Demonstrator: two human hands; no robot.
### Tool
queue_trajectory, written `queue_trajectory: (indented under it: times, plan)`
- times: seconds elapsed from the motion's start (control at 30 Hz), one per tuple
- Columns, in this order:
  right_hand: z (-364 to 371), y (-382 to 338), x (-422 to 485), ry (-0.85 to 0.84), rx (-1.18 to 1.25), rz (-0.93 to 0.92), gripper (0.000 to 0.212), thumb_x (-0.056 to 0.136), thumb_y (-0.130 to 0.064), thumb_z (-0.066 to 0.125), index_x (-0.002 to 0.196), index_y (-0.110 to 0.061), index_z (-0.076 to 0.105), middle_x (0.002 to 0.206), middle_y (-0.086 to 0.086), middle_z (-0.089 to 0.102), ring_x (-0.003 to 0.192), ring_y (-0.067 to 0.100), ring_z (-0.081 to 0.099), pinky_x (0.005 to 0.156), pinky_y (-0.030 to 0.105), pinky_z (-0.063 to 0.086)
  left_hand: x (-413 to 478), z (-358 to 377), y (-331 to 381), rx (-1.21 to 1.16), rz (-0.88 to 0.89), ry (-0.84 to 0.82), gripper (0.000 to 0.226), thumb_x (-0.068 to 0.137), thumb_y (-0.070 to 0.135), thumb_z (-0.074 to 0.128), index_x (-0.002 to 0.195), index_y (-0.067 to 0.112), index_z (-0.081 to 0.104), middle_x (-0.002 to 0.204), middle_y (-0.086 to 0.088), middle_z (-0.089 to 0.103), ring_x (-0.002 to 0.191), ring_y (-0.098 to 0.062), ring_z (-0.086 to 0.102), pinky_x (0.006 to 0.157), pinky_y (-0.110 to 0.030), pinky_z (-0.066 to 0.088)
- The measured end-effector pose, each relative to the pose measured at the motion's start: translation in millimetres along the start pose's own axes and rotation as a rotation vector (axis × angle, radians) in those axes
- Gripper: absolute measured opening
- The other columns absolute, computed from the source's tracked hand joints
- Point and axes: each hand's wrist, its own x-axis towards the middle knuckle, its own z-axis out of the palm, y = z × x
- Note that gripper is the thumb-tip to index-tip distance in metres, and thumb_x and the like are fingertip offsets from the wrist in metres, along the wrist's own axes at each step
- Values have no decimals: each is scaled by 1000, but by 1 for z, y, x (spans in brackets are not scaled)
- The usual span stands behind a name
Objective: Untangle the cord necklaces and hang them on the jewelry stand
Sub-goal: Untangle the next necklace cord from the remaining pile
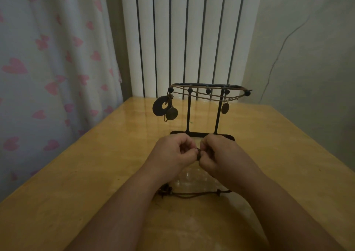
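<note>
WOODEN TABLE: KNOT BEING WORKED AT 6 O'CLOCK OF THE STAND

Glossy wooden table point(76, 174) is carrying the work, with a white ribbed radiator point(192, 29) and a heart-print curtain point(48, 58) standing behind it. The jewelry stand point(188, 112) is sitting at 12 o'clock from the hands, its top bar running from 9 to 3 o'clock. Tan cord necklaces point(207, 95) are already hanging along that bar: a ring pendant point(159, 106) and a round pendant point(172, 113) are dangling at the 9 o'clock end, and an oval pendant point(225, 108) is dangling near the 3 o'clock post.

The left hand point(172, 150) and the right hand point(221, 152) are meeting just in front of the stand base. Both are pinching, with curled fingers, a small knot point(199, 153) of the dark cord necklace point(201, 193). The rest of that cord is lying on the table at 6 o'clock of the hands. Its long axis is running from 9 to 3 o'clock, and a tangled clump is sitting at the 9 o'clock end beside the left forearm.

Judgement: untangling is under way and this necklace is not yet hung. Hanging is calling for a lift toward 12 o'clock, with both hands equally near the stand.

No brand, label or writing is showing legibly.
</note>
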Motion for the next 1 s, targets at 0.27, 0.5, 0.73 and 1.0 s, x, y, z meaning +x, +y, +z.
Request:
queue_trajectory:
  times: [0.27, 0.5, 0.73, 1.0]
  plan:
    - [-1, -2, 0, -41, -27, -18, 10, 92, -28, 57, 86, -30, 48, 82, -9, 52, 70, 8, 49, 60, 21, 43, 1, -4, -1, -27, -22, -79, 16, 89, 18, 63, 78, 28, 60, 72, 7, 58, 59, 3, 50, 50, -11, 41]
    - [1, 2, 0, 18, 76, -3, 8, 90, -29, 61, 85, -32, 55, 78, -8, 58, 69, 8, 54, 60, 21, 45, 2, -3, 0, -50, -48, -105, 19, 92, 18, 57, 77, 28, 56, 67, 9, 54, 55, 3, 46, 49, -13, 38]
    - [2, -1, 0, 13, 37, -16, 5, 91, -28, 58, 87, -27, 54, 78, -7, 54, 68, 8, 50, 61, 23, 45, 1, -3, 0, -70, -66, -95, 16, 91, 19, 59, 77, 27, 59, 65, 8, 54, 52, 3, 45, 47, -13, 39]
    - [1, -2, -1, -9, 22, -28, 14, 92, -28, 58, 83, -33, 48, 80, -9, 52, 69, 7, 48, 60, 19, 42, 3, -6, -2, -88, -108, -105, 17, 90, 19, 62, 75, 27, 62, 57, 12, 54, 49, 3, 45, 49, -19, 39]
